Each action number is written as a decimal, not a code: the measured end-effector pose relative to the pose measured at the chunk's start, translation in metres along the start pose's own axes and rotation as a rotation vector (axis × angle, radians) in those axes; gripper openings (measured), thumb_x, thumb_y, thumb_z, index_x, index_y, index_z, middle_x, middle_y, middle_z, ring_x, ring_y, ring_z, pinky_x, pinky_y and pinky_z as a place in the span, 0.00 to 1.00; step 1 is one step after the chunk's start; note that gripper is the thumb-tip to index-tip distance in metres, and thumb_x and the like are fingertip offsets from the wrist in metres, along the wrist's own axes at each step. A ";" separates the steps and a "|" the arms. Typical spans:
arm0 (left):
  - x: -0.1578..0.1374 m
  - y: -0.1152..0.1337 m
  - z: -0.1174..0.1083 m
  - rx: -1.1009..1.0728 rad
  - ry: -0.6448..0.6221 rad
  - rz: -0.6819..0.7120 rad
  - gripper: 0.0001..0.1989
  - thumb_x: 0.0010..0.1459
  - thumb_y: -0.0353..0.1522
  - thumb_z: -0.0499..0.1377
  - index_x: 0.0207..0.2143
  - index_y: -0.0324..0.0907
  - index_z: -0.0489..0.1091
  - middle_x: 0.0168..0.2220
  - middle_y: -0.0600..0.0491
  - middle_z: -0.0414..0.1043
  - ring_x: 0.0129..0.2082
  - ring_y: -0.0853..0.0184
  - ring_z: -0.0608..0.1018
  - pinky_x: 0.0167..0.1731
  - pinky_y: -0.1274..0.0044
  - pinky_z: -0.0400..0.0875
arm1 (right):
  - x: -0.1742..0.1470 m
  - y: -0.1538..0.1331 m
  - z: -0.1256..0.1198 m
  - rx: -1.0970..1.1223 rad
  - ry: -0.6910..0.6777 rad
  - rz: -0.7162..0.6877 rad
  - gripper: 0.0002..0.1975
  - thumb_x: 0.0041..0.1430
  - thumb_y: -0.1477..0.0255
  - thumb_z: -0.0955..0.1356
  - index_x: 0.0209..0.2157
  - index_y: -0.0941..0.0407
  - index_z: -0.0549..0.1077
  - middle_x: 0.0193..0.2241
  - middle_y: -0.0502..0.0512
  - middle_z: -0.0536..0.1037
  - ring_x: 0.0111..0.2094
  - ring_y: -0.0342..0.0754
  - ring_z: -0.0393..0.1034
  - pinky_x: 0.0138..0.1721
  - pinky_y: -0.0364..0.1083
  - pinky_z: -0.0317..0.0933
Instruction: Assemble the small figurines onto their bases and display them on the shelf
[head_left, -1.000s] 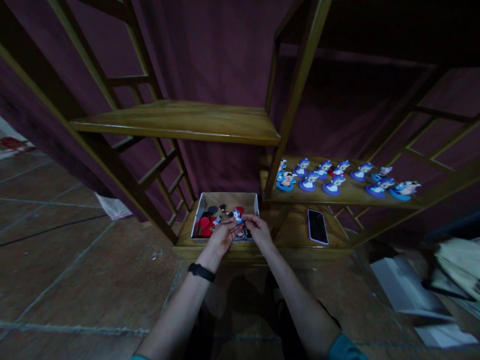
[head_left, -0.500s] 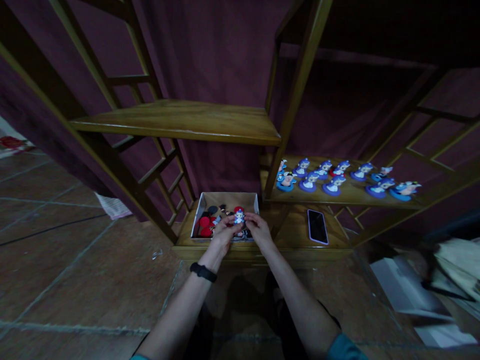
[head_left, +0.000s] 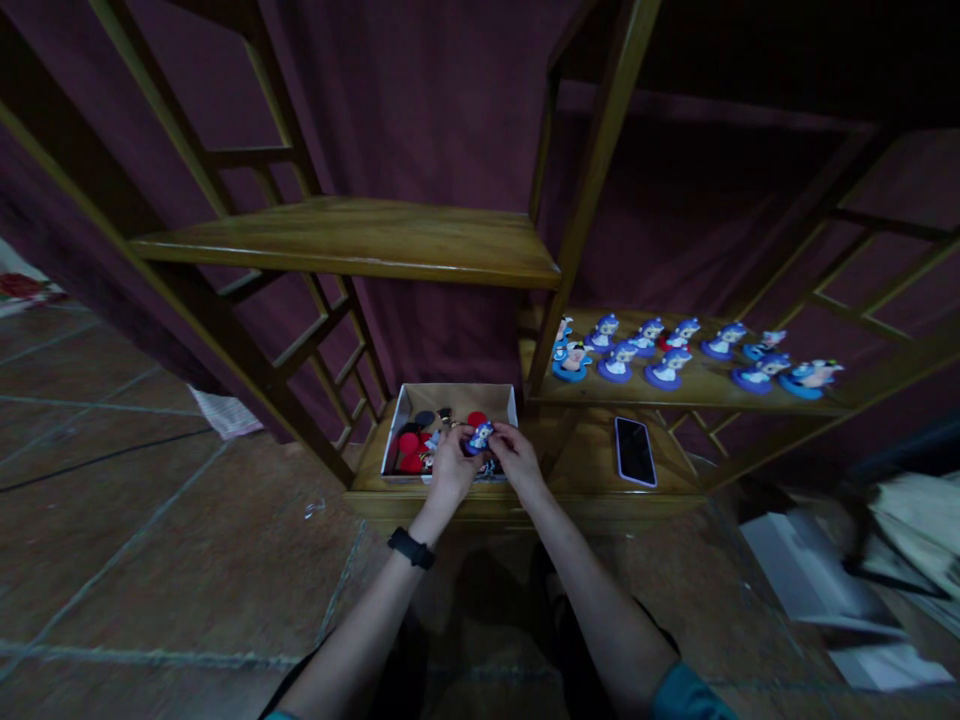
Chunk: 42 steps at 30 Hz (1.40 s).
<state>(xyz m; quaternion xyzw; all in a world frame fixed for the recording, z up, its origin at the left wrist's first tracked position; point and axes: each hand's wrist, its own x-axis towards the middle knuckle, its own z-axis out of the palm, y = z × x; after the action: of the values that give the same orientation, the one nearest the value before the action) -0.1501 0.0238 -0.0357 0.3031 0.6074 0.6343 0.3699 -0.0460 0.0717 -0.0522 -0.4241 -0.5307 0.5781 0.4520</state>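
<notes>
Between my two hands is a small purple-and-white figurine (head_left: 480, 436), held tilted over the front of an open cardboard box (head_left: 512, 405). My left hand (head_left: 452, 468), below a black wristband, grips it from the left around its lower part, where a purple base partly shows. My right hand (head_left: 517, 457) pinches it from the right near the head. Inside the box lie red discs (head_left: 412, 462), a dark disc (head_left: 425, 418) and several small figure parts, some hidden behind my hands.
Several finished-looking figurines (head_left: 618, 361) on round bases stand on the right shelf (head_left: 697, 388). A phone (head_left: 635, 452) lies on the lower board, right of the box. A wooden shelf (head_left: 352, 240) juts out above the box. White packaging (head_left: 810, 575) rests on the floor at right.
The figurine has gone from upright to tilted, its head leaning right. My left hand has shifted slightly right and turned around its base; my right hand stays close to its head.
</notes>
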 end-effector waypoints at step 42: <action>-0.019 0.003 -0.008 1.160 -0.260 0.702 0.28 0.51 0.19 0.47 0.55 0.38 0.55 0.51 0.43 0.60 0.51 0.60 0.67 0.51 0.69 0.63 | 0.002 0.001 -0.002 0.075 -0.058 0.058 0.17 0.40 0.72 0.66 0.37 0.54 0.74 0.32 0.49 0.77 0.35 0.47 0.69 0.41 0.46 0.63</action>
<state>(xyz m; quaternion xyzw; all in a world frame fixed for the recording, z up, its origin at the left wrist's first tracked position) -0.1467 0.0039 -0.0319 0.7044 0.6653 0.2474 -0.0097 -0.0447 0.0739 -0.0534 -0.4049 -0.5090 0.6226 0.4351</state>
